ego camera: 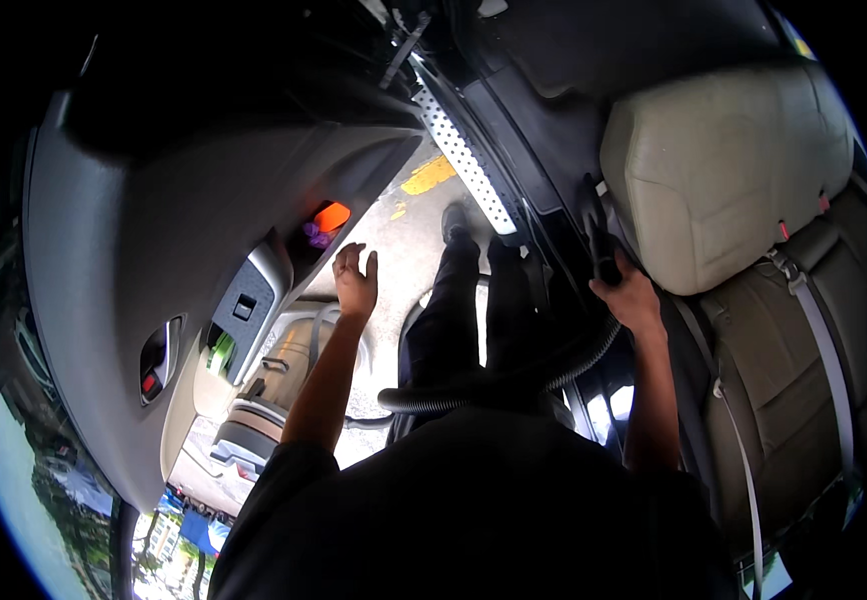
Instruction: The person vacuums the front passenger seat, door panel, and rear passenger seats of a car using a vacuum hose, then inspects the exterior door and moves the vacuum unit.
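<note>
My right hand (631, 294) grips the black wand of a vacuum cleaner (597, 236). The wand's far end lies low between the door sill and the beige seat cushion (703, 180). From the grip a ribbed black hose (433, 400) bends back across my front. My left hand (357, 281) is raised beside the open car door (201, 202). It holds nothing, its fingers slightly bent and the thumb apart. Near its fingertips, the door pocket holds an orange item (332, 217) and a purple item (316, 235).
A canister vacuum cleaner (283, 367) stands on the ground, partly behind the door. A perforated metal side step (463, 150) runs along the car's dark floor. Grey seat belts (827, 360) hang over the seat backrest (771, 405). My legs stand between door and sill.
</note>
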Available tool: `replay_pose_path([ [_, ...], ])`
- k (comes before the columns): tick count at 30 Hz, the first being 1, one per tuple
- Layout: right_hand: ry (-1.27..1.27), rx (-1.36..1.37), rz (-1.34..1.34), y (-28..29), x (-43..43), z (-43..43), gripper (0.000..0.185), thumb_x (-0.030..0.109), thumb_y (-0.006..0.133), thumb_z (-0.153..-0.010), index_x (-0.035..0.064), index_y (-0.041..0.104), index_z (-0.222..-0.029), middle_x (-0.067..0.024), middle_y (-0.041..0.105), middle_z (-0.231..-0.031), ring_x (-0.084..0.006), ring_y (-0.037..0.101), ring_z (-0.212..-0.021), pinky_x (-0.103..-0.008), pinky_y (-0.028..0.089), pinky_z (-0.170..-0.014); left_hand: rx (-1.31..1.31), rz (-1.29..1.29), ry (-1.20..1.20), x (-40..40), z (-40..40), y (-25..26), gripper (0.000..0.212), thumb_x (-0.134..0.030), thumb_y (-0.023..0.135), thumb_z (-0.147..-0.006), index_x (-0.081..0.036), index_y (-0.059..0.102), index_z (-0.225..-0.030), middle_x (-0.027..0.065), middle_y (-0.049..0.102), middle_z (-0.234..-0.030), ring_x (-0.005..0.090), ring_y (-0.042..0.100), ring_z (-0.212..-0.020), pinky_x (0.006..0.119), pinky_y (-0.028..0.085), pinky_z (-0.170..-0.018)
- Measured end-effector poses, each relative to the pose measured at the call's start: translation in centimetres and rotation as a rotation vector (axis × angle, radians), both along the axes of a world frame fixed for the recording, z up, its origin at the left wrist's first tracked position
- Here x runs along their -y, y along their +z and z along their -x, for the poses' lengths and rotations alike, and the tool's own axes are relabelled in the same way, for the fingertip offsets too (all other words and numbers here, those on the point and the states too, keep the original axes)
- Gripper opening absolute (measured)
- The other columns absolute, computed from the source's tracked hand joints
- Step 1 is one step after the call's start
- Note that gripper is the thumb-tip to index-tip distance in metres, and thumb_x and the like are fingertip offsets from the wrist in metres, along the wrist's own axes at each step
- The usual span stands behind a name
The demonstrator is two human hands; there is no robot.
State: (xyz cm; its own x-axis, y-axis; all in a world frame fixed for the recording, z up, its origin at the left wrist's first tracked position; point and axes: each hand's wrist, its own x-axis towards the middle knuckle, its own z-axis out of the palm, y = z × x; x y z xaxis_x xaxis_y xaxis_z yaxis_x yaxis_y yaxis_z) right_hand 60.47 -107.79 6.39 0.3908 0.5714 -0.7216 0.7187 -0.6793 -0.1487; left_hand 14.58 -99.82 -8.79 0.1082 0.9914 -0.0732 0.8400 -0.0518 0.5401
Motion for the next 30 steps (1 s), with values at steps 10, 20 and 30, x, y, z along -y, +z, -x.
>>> replay_pose_path([
  [10,-0.014,-0.072,0.019,-9.0,-13.0,5.4,0.088,0.052,0.070,-0.081,0.0253,0.033,-0.156,-0.0179,0.062,-0.134,-0.0360,0.060,-0.123,-0.0451,0.046,-0.107,0.676,1.230,0.031,7.2,-5.4,12.1,0.044,-0.040,0.050,-0.105,-0.003,0.065,-0.124,0.0122,0.068,-0.106,0.0168,0.063,-0.096,0.031,0.049,-0.086],
  [20,-0.283,0.077,0.093,-1.3,-3.3,1.9,0.087,0.052,0.067,-0.081,0.0253,0.033,-0.157,-0.0187,0.069,-0.123,-0.0358,0.067,-0.113,-0.0459,0.052,-0.096,0.209,0.964,-0.571,4.5,-7.0,18.6,0.064,-0.043,0.087,-0.075,-0.004,0.064,-0.120,0.0151,0.072,-0.105,0.0254,0.070,-0.100,0.038,0.054,-0.089],
  [30,-0.496,-0.266,-0.072,-14.2,-13.9,4.9,0.106,0.052,0.071,-0.076,0.0160,0.018,-0.160,-0.0194,0.059,-0.139,-0.0358,0.057,-0.129,-0.0425,0.043,-0.109,0.144,0.971,-0.345,-0.6,-8.5,18.7,0.044,-0.035,0.087,-0.079,0.000,0.067,-0.097,0.0083,0.066,-0.071,0.0140,0.061,-0.062,0.029,0.049,-0.061],
])
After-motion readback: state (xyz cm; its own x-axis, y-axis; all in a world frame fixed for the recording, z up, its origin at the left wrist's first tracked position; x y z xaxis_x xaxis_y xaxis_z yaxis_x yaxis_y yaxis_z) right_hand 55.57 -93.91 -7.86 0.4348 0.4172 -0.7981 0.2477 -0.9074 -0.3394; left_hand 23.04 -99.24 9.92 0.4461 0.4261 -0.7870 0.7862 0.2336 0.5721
